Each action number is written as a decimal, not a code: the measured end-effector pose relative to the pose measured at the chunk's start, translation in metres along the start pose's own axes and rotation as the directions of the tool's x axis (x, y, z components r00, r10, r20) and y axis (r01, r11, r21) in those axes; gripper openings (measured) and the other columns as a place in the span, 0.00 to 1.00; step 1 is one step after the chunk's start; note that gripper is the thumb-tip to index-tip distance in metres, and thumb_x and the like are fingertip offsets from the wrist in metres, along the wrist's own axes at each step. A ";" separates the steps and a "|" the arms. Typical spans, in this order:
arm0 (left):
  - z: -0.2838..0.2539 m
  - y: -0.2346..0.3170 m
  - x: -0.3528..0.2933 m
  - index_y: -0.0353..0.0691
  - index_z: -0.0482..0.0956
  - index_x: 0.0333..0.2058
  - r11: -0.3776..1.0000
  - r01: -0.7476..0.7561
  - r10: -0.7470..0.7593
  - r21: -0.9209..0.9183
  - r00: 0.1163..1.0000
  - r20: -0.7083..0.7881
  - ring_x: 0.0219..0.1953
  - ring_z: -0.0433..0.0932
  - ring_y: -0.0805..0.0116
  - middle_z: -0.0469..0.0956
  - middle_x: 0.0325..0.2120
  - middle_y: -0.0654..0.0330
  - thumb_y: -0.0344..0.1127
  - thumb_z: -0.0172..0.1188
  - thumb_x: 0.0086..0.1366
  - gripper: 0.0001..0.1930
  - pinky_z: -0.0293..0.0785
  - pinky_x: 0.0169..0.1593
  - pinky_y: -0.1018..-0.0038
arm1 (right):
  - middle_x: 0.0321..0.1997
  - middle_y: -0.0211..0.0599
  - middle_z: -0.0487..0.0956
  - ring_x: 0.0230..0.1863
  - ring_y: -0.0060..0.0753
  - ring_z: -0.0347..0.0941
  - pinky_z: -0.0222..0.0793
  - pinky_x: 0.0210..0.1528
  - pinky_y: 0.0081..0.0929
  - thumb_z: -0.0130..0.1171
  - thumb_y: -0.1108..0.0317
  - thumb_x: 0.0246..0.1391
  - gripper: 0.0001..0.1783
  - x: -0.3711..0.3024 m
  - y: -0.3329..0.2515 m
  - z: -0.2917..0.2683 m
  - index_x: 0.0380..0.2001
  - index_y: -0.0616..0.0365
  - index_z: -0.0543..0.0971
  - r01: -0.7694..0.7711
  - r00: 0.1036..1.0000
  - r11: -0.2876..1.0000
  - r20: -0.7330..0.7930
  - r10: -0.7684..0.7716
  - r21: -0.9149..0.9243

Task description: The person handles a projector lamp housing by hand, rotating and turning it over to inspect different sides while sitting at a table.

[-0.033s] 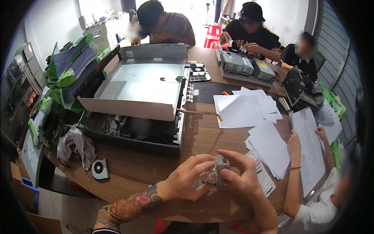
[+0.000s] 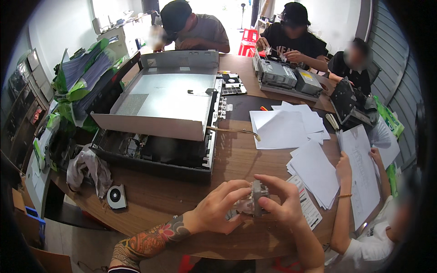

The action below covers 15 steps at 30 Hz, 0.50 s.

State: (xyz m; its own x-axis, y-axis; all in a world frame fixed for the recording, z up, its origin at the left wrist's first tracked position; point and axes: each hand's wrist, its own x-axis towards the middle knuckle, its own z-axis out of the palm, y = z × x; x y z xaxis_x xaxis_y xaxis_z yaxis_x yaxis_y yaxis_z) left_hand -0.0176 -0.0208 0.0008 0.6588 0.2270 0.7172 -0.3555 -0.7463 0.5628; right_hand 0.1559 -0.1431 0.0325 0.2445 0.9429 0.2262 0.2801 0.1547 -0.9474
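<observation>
Above the near edge of the table, I hold a small block-shaped part (image 2: 257, 196) with a grey, metal-looking body and a paler, shiny side; its exact kind does not show. My right hand (image 2: 287, 204) pinches the grey body between thumb and fingers. Curled round its paler left side is my left hand (image 2: 217, 207), fingers on top and thumb below. The fingers hide much of the part. Beyond it, a large metal equipment case (image 2: 150, 164) stands on the table with its sheet-metal cover (image 2: 168, 93) tilted on top.
White paper sheets (image 2: 278, 129) lie right of the case, with a printed sheet (image 2: 307, 202) by my right hand. A small blower fan (image 2: 117, 197) and a crumpled cloth (image 2: 89, 170) are at left. One person at right holds a large sheet (image 2: 360, 170); others work across the table (image 2: 236, 159).
</observation>
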 end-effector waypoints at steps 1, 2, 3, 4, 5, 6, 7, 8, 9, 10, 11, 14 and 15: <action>0.000 0.000 0.000 0.36 0.65 0.55 1.000 0.003 -0.003 -0.002 1.000 -0.002 0.46 0.75 0.47 0.71 0.49 0.45 0.28 0.71 0.43 0.37 0.75 0.48 0.62 | 0.44 0.45 0.80 0.43 0.29 0.77 0.73 0.47 0.26 0.68 0.65 0.47 0.30 0.000 0.000 0.000 0.53 0.66 0.75 -0.003 1.000 1.000 0.002 0.003 -0.001; 0.000 0.000 0.001 0.36 0.65 0.54 1.000 -0.003 0.003 -0.001 1.000 -0.003 0.46 0.75 0.46 0.71 0.49 0.45 0.28 0.71 0.43 0.37 0.75 0.47 0.62 | 0.44 0.45 0.80 0.43 0.29 0.77 0.73 0.48 0.26 0.69 0.64 0.47 0.30 0.001 0.000 0.000 0.53 0.66 0.75 -0.015 1.000 1.000 0.002 0.015 0.007; 0.000 0.001 0.001 0.36 0.65 0.54 1.000 -0.008 0.008 0.002 1.000 -0.004 0.45 0.75 0.46 0.71 0.48 0.45 0.27 0.71 0.43 0.37 0.75 0.47 0.62 | 0.44 0.45 0.80 0.43 0.30 0.77 0.73 0.48 0.26 0.69 0.64 0.47 0.30 0.000 -0.001 0.000 0.53 0.66 0.75 -0.026 1.000 1.000 0.003 0.026 0.017; -0.001 0.001 0.001 0.36 0.65 0.54 1.000 -0.005 0.005 0.003 1.000 -0.005 0.45 0.75 0.46 0.71 0.48 0.45 0.27 0.71 0.43 0.37 0.75 0.47 0.62 | 0.44 0.45 0.80 0.43 0.30 0.77 0.73 0.48 0.26 0.69 0.64 0.47 0.30 0.000 0.001 0.000 0.53 0.66 0.75 -0.028 1.000 0.999 0.006 0.027 0.019; -0.001 0.001 0.001 0.36 0.65 0.54 1.000 -0.006 0.006 0.011 1.000 -0.005 0.45 0.75 0.46 0.71 0.48 0.45 0.27 0.71 0.42 0.37 0.75 0.46 0.62 | 0.44 0.45 0.80 0.44 0.31 0.77 0.73 0.49 0.26 0.69 0.64 0.47 0.30 0.000 0.003 0.000 0.53 0.66 0.75 0.001 1.000 1.000 0.006 -0.001 0.016; 0.000 0.002 0.000 0.36 0.65 0.54 1.000 -0.006 0.006 0.014 1.000 -0.004 0.44 0.75 0.46 0.71 0.48 0.45 0.27 0.71 0.42 0.37 0.75 0.46 0.62 | 0.44 0.46 0.80 0.45 0.32 0.77 0.72 0.49 0.27 0.69 0.64 0.46 0.30 -0.001 0.005 -0.001 0.53 0.67 0.75 0.025 1.000 1.000 0.003 -0.025 0.013; 0.000 0.002 0.001 0.36 0.65 0.54 1.000 -0.002 0.002 0.011 1.000 -0.002 0.44 0.75 0.46 0.71 0.48 0.45 0.27 0.71 0.42 0.37 0.75 0.46 0.62 | 0.44 0.46 0.80 0.45 0.32 0.77 0.72 0.49 0.27 0.69 0.64 0.46 0.30 -0.002 0.005 0.000 0.53 0.67 0.75 0.020 1.000 1.000 0.002 -0.020 0.014; 0.000 0.003 0.002 0.35 0.66 0.53 1.000 -0.003 0.003 0.021 1.000 -0.003 0.44 0.75 0.46 0.71 0.48 0.45 0.27 0.70 0.42 0.37 0.75 0.46 0.62 | 0.44 0.46 0.80 0.45 0.32 0.77 0.72 0.50 0.27 0.69 0.64 0.46 0.30 -0.001 0.004 0.000 0.52 0.67 0.75 0.021 1.000 1.000 0.005 -0.021 0.016; -0.001 0.003 0.002 0.35 0.66 0.53 0.999 -0.006 0.006 0.031 1.000 -0.004 0.43 0.75 0.46 0.71 0.47 0.45 0.27 0.70 0.41 0.37 0.75 0.45 0.62 | 0.45 0.47 0.80 0.46 0.33 0.77 0.72 0.51 0.28 0.69 0.64 0.46 0.31 0.000 0.003 -0.001 0.52 0.68 0.75 0.024 1.000 1.000 0.007 -0.024 0.017; -0.001 0.002 0.002 0.35 0.66 0.53 1.000 -0.004 0.004 0.027 1.000 -0.002 0.43 0.75 0.46 0.71 0.47 0.45 0.27 0.70 0.41 0.37 0.75 0.45 0.62 | 0.45 0.47 0.80 0.46 0.33 0.77 0.72 0.51 0.28 0.69 0.64 0.46 0.31 0.000 0.004 -0.001 0.52 0.68 0.75 0.019 1.000 1.000 0.005 -0.019 0.016; -0.002 0.002 0.002 0.36 0.65 0.54 1.000 0.006 -0.006 0.027 1.000 0.016 0.45 0.75 0.46 0.71 0.48 0.43 0.27 0.72 0.43 0.37 0.75 0.47 0.62 | 0.45 0.47 0.80 0.46 0.33 0.77 0.72 0.50 0.28 0.69 0.64 0.46 0.31 0.000 0.004 0.000 0.52 0.68 0.75 0.025 1.000 1.000 0.001 -0.025 0.009; -0.001 0.001 0.000 0.37 0.64 0.55 0.999 0.020 -0.021 0.031 0.999 0.027 0.48 0.75 0.46 0.71 0.48 0.41 0.27 0.73 0.45 0.38 0.75 0.48 0.63 | 0.45 0.47 0.80 0.47 0.33 0.77 0.72 0.50 0.27 0.69 0.63 0.47 0.30 0.000 0.005 0.001 0.52 0.67 0.75 0.024 1.000 1.000 -0.004 -0.024 0.001; -0.001 0.001 0.000 0.37 0.64 0.55 0.999 0.020 -0.021 0.036 1.000 0.019 0.48 0.75 0.46 0.71 0.48 0.41 0.27 0.73 0.45 0.38 0.75 0.48 0.62 | 0.44 0.47 0.80 0.46 0.33 0.77 0.72 0.49 0.27 0.69 0.64 0.47 0.30 0.000 0.005 0.002 0.52 0.67 0.75 0.020 1.000 1.000 -0.008 -0.020 -0.002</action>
State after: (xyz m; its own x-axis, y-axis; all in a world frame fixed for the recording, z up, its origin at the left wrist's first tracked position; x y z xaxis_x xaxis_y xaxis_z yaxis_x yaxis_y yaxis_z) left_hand -0.0183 -0.0212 0.0017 0.6785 0.2305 0.6975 -0.3183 -0.7635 0.5619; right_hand 0.1557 -0.1420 0.0277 0.2461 0.9373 0.2467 0.2865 0.1728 -0.9424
